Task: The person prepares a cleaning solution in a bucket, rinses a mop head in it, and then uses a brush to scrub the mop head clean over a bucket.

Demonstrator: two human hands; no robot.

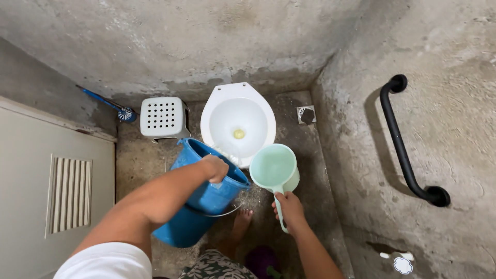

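Bare concrete floor and walls, white toilet bowl (237,124) in the corner. Left hand (216,168) fingers clamped over the tilted blue bucket (206,191) rim, right hand (289,207) fingers wrapped round the green dipper (274,168) handle. Best poured slowly, lip kept over the bowl.

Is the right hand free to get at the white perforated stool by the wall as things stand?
Probably not: the right hand is gripping the green dipper by its handle, and the tilted blue bucket and left hand lie across the way to the stool.
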